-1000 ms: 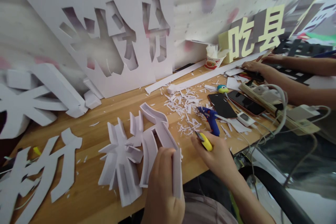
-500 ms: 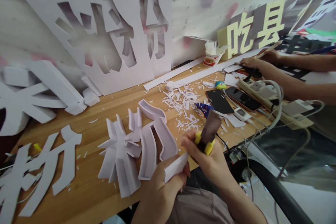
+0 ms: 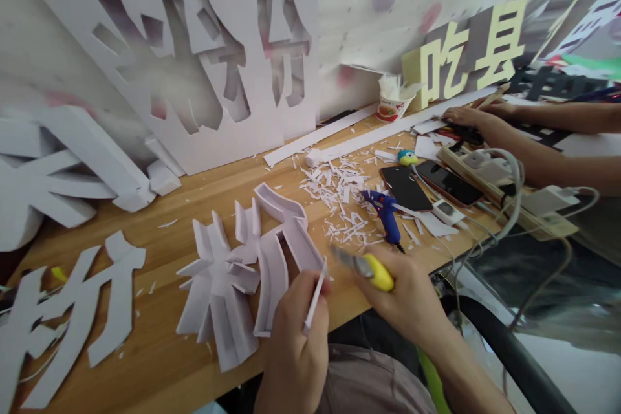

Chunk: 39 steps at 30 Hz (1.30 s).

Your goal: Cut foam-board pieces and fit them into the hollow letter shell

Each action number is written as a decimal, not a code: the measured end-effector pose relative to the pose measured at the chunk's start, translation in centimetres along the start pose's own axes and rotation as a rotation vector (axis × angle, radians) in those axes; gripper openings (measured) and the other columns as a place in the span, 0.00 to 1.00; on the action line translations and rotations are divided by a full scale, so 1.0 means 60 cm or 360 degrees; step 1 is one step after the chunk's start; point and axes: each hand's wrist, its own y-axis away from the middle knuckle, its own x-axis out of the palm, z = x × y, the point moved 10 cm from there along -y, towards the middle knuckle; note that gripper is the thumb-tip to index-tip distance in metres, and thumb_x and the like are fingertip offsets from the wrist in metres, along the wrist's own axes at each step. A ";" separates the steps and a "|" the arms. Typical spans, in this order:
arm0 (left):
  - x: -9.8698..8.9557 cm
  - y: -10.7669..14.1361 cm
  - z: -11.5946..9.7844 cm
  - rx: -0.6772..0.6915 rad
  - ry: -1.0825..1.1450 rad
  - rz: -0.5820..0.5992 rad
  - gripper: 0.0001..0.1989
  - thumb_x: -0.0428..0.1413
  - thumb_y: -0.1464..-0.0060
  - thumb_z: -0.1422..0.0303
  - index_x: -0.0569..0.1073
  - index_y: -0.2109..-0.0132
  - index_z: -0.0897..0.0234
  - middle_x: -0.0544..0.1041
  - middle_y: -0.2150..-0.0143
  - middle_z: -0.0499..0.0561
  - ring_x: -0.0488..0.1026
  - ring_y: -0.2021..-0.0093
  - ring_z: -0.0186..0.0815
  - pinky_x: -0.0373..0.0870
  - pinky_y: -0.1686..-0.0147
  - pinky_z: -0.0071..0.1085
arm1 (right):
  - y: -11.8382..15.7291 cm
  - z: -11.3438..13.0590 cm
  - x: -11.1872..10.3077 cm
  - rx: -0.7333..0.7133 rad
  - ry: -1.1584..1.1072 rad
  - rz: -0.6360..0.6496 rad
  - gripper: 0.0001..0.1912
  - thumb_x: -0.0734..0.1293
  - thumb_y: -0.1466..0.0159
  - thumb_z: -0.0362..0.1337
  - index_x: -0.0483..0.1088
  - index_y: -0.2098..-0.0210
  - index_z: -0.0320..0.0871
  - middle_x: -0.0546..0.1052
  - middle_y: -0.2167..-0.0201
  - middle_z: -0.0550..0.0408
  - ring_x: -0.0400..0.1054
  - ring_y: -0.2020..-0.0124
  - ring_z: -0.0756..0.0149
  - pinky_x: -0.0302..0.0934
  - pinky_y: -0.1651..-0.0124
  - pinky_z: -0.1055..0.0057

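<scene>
My left hand (image 3: pixel 297 336) is closed around a small white foam board piece (image 3: pixel 316 295), seen nearly edge-on. To its right, my right hand (image 3: pixel 403 294) grips a yellow utility knife (image 3: pixel 378 272); its blade is blurred and points left, apart from the piece. Left of my hands a hollow white foam letter (image 3: pixel 220 284) with raised walls lies on the wooden table (image 3: pixel 162 284). A blue glue gun (image 3: pixel 385 210) rests beyond my right hand, beside a heap of white scraps (image 3: pixel 339 191).
Flat cut-out letters (image 3: pixel 114 297) and a thick white letter (image 3: pixel 72 174) are at the left. A cut-out board (image 3: pixel 272 97) leans at the back. Phones (image 3: pixel 405 187), a power strip (image 3: pixel 509 197) and cables are right, near another person's hands (image 3: pixel 468 118). A paper cup (image 3: pixel 392 107) stands behind.
The knife has swung down from upright to pointing left, uncovering the glue gun. My left hand has turned the foam piece from its broad face to its thin edge.
</scene>
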 end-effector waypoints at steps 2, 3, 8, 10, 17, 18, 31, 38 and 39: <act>-0.009 0.001 -0.032 0.0317 -0.0388 -0.0114 0.09 0.46 0.36 0.70 0.68 0.65 0.59 0.71 0.66 0.48 0.69 0.64 0.37 0.63 0.63 0.34 | 0.013 0.021 0.017 -0.0163 0.0205 0.0127 0.07 0.63 0.43 0.35 0.63 0.77 0.45 0.66 0.83 0.61 0.62 0.80 0.70 0.47 0.74 0.73; -0.008 0.003 -0.043 0.0436 -0.0516 -0.0127 0.09 0.45 0.36 0.72 0.68 0.63 0.59 0.71 0.65 0.48 0.69 0.64 0.37 0.64 0.64 0.34 | 0.018 0.026 0.023 -0.0208 0.0270 0.0150 0.05 0.62 0.45 0.33 0.64 0.77 0.45 0.68 0.83 0.60 0.63 0.80 0.69 0.47 0.74 0.73; -0.013 0.020 -0.072 0.0797 -0.0836 -0.0235 0.13 0.44 0.37 0.78 0.67 0.52 0.60 0.71 0.62 0.49 0.71 0.62 0.37 0.68 0.63 0.33 | 0.017 0.023 0.029 -0.0218 0.0361 0.0131 0.03 0.61 0.48 0.31 0.64 0.77 0.45 0.69 0.83 0.59 0.65 0.80 0.68 0.45 0.74 0.73; -0.015 0.025 -0.077 0.0857 -0.0903 -0.0264 0.12 0.44 0.36 0.79 0.66 0.51 0.60 0.72 0.62 0.50 0.71 0.62 0.37 0.69 0.62 0.33 | 0.013 0.019 0.028 -0.0212 0.0380 0.0125 0.03 0.61 0.48 0.32 0.65 0.77 0.45 0.69 0.83 0.58 0.65 0.80 0.68 0.44 0.74 0.73; -0.015 0.025 -0.087 0.0911 -0.1013 -0.0344 0.10 0.44 0.35 0.79 0.66 0.55 0.60 0.71 0.63 0.50 0.71 0.62 0.37 0.69 0.62 0.33 | 0.003 -0.001 0.020 -0.0086 0.0384 0.0047 0.02 0.62 0.50 0.34 0.66 0.77 0.45 0.68 0.84 0.57 0.62 0.80 0.67 0.42 0.73 0.71; -0.015 0.026 -0.089 0.0911 -0.1010 -0.0348 0.10 0.44 0.35 0.79 0.66 0.56 0.60 0.70 0.64 0.49 0.70 0.63 0.36 0.69 0.63 0.32 | -0.001 -0.007 0.020 -0.0058 0.0368 0.0033 0.02 0.62 0.50 0.35 0.66 0.77 0.45 0.68 0.84 0.57 0.61 0.80 0.67 0.42 0.72 0.71; -0.004 0.033 -0.088 0.0896 -0.1061 -0.0252 0.11 0.44 0.36 0.78 0.65 0.52 0.60 0.71 0.61 0.51 0.70 0.61 0.40 0.70 0.62 0.36 | -0.002 0.024 0.031 0.0221 -0.1209 0.0203 0.17 0.71 0.39 0.50 0.74 0.59 0.44 0.58 0.81 0.67 0.51 0.81 0.75 0.47 0.78 0.77; 0.005 0.031 -0.077 0.0826 -0.1119 -0.0134 0.12 0.43 0.40 0.81 0.63 0.56 0.59 0.69 0.62 0.52 0.70 0.60 0.42 0.70 0.63 0.39 | -0.002 0.029 0.027 0.0173 -0.1169 0.0119 0.09 0.74 0.39 0.44 0.77 0.66 0.45 0.64 0.81 0.64 0.56 0.79 0.76 0.51 0.76 0.77; 0.007 0.030 -0.074 0.0809 -0.1128 -0.0105 0.13 0.42 0.41 0.81 0.63 0.57 0.59 0.70 0.61 0.52 0.70 0.60 0.43 0.71 0.63 0.40 | -0.002 0.028 0.026 0.0137 -0.1140 0.0119 0.08 0.73 0.38 0.44 0.77 0.66 0.45 0.65 0.81 0.64 0.57 0.79 0.75 0.52 0.76 0.77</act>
